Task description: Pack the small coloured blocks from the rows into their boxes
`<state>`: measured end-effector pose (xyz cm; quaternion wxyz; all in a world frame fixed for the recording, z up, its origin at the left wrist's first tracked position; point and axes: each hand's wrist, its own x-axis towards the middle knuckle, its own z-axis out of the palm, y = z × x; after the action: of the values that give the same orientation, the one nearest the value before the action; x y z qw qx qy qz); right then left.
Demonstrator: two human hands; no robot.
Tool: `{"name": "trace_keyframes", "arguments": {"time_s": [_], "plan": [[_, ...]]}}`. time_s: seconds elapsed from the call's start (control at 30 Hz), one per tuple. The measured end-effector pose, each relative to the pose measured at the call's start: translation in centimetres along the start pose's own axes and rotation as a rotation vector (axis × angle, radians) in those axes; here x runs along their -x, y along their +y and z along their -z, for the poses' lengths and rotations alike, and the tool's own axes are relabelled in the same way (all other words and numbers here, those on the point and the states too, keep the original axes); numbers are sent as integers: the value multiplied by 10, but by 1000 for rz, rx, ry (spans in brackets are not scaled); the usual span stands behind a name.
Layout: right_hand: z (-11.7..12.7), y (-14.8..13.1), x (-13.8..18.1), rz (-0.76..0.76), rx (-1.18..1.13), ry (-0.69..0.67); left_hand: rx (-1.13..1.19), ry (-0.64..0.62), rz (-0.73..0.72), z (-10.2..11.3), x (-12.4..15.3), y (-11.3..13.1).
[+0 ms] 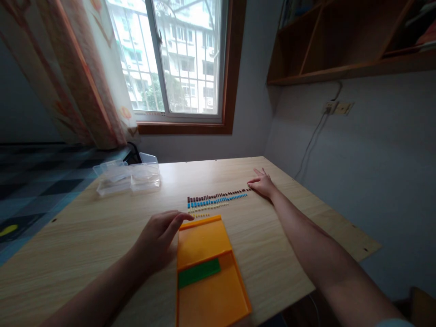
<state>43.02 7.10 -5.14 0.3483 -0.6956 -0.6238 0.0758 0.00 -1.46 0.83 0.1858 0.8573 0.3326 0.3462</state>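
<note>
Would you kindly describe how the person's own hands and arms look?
The left hand, left arm and right hand are bare, with no glove, watch or bracelet visible. The right arm is bare up to a pale bluish-grey sleeve at the picture's lower edge.

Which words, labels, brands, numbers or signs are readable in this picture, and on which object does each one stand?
None can be read.
Window's lower frame: small marks, too small and blurred to read.
Rows of small pieces: too small to tell.
Orange tray and green strip: no lettering visible.
</note>
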Motion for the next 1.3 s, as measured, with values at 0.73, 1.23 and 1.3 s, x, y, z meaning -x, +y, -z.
{"name": "trace_keyframes", "arguments": {"time_s": [0.73, 1.23, 1.3], "plan": [[-1, 3, -3, 27, 106, -41, -2, 36, -3, 1, 0, 4], [-2, 7, -3, 4, 90, -42, 9, 34, 17, 2, 0, 5], [-1, 5, -2, 7, 92, -53, 0, 30, 15, 2, 0, 4]]}}
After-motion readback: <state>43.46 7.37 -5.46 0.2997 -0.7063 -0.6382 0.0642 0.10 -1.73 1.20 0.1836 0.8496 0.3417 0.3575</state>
